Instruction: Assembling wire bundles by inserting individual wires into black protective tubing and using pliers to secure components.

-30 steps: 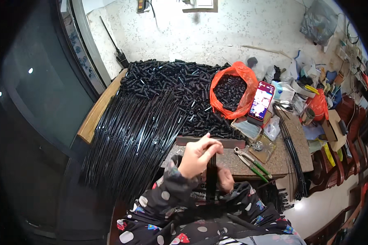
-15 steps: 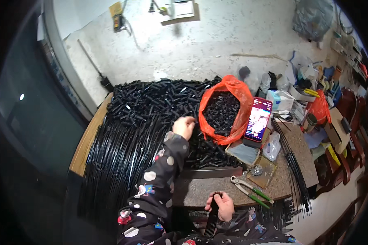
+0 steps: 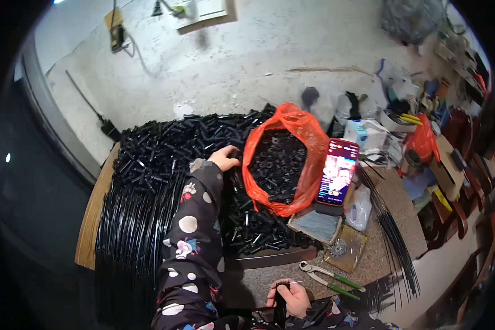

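Note:
My left hand [image 3: 224, 159] reaches far forward over a big heap of short black tubes [image 3: 176, 146], fingers down on the pile beside an orange plastic bag [image 3: 304, 129] full of small black parts; whether it grips a tube is hidden. Its sleeve is dark with coloured dots. Close to my body, my right hand [image 3: 290, 297] is shut on a thin black rod [image 3: 279, 311] held upright at the table's near edge.
Long black rods [image 3: 129, 220] lie bundled at the left on a wooden board. Green-handled pincers [image 3: 327, 276] lie near my right hand. A lit phone [image 3: 337, 175] leans on the bag. More thin rods [image 3: 393, 236] and clutter sit at the right.
My left hand left the rod at my lap and stretched out to the tube heap. The right hand stayed low, still holding the rod. The view tilted up.

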